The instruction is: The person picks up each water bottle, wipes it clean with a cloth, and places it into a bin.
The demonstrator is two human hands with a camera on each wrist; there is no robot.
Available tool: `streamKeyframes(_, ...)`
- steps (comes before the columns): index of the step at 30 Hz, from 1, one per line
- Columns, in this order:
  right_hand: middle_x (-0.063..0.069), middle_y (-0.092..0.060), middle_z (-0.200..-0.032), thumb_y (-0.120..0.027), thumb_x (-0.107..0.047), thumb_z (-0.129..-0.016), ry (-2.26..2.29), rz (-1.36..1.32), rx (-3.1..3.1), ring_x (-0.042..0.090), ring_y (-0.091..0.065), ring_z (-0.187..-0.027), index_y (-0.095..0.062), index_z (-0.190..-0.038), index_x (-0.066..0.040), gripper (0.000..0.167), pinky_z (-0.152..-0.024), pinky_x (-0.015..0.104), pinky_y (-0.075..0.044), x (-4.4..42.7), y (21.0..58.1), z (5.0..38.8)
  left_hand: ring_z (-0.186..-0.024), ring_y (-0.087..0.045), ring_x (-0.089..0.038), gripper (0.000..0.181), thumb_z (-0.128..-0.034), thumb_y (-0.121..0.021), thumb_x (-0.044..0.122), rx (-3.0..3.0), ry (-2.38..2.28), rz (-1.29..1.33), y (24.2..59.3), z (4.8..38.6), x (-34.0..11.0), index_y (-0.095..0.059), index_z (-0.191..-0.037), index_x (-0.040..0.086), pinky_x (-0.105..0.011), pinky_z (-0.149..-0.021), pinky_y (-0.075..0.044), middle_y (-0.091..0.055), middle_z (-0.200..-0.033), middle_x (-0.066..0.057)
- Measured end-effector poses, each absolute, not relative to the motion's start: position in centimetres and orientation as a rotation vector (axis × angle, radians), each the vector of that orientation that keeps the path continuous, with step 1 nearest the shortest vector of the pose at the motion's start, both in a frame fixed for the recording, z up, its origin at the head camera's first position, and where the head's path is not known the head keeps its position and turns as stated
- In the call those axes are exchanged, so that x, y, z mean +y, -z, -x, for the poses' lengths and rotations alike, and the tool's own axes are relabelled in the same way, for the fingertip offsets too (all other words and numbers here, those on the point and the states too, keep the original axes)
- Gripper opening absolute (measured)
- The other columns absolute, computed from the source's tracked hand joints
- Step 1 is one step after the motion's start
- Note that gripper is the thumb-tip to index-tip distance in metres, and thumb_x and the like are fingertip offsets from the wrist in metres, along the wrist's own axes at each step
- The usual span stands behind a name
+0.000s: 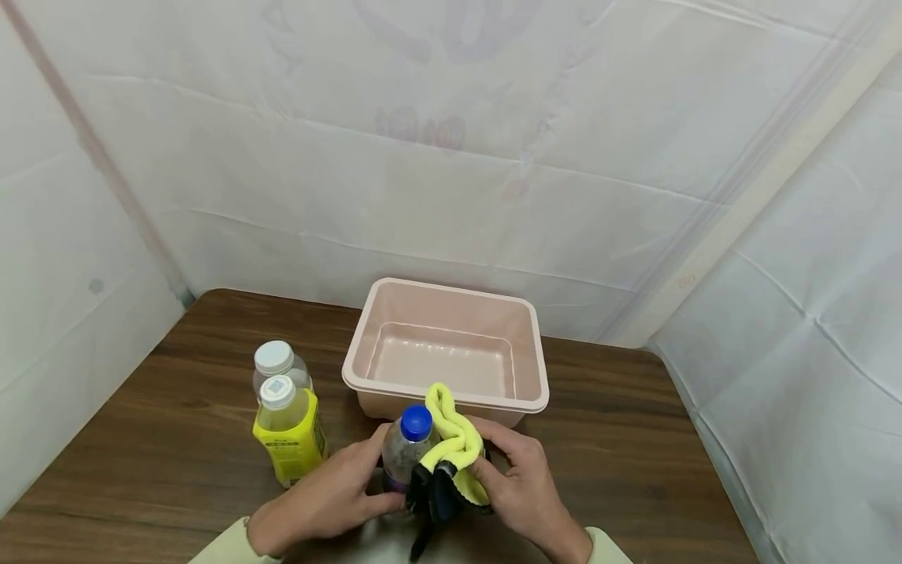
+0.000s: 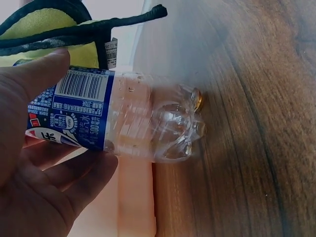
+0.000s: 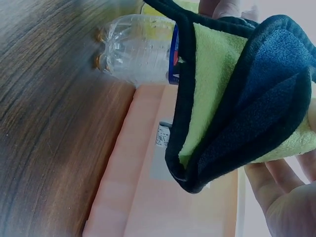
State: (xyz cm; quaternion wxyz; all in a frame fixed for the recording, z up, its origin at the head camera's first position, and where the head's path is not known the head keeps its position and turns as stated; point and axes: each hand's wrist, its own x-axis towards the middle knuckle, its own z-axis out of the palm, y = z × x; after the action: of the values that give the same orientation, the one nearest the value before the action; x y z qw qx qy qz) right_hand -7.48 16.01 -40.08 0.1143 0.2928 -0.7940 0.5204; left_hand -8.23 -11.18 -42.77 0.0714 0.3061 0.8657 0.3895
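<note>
My left hand [image 1: 337, 487] grips a clear plastic soda bottle [image 1: 403, 453] with a blue cap around its dark blue label. In the left wrist view the thumb lies over the label [image 2: 79, 98] and the fingers curl beneath; a little brown liquid shows in the bottle's base [image 2: 196, 101]. A yellow and dark blue cloth [image 1: 454, 439] with black edging is pinched in my right hand [image 1: 523, 476], folded and held up against the bottle's right side. In the right wrist view the cloth [image 3: 247, 98] hides part of the bottle [image 3: 138, 49].
A pink plastic basin [image 1: 445, 293] stands just beyond the hands on the brown wooden table [image 1: 627, 454]. To the left are a yellow-labelled bottle [image 1: 292, 439] with a white cap and, behind it, a clear white-capped bottle [image 1: 276, 362]. White sheeting [image 1: 451, 172] surrounds the table.
</note>
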Motion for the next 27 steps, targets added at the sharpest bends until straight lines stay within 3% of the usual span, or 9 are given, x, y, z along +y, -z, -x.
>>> streamKeyframes(9, 0.009, -0.075, -0.128, -0.072, 0.004, -0.094, -1.529, -0.867, -2.312, 0.013, -0.071, -0.117, -0.07, -0.132, -0.011, 0.041, -0.093, 0.032, -0.062, 16.1, 40.1, 7.7, -0.125, -0.062, -0.012, 0.078, -0.0935, -0.071, 0.059, 2.589, -1.253, -0.831, 42.2, 8.0, -10.8, -0.031, -0.154, 0.03, -0.037, -0.103, -0.056, -0.061, -0.142, 0.006)
streamKeyframes(18, 0.015, -0.075, -0.125, -0.069, 0.004, -0.095, -1.532, -1.053, -2.241, 0.01, -0.07, -0.117, -0.067, -0.134, -0.004, 0.039, -0.093, 0.029, -0.061, 16.1, 39.6, 8.1, -0.126, -0.061, -0.009, 0.078, -0.0936, -0.074, 0.053, 2.606, -1.364, -0.887, 41.7, 7.7, -10.6, -0.031, -0.156, 0.034, -0.033, -0.102, -0.057, -0.058, -0.147, 0.006)
streamKeyframes(27, 0.009, -0.056, -0.154, -0.069, -0.007, -0.099, -1.556, -1.233, -2.36, 0.017, -0.058, -0.138, -0.042, -0.158, -0.009, 0.065, -0.108, 0.032, -0.055, 15.5, 38.9, 7.8, -0.131, -0.057, -0.007, 0.07, -0.0977, -0.075, 0.033, 2.633, -1.349, -0.918, 41.4, 7.6, -10.5, -0.035, -0.155, 0.034, -0.033, -0.109, -0.054, -0.055, -0.148, 0.011)
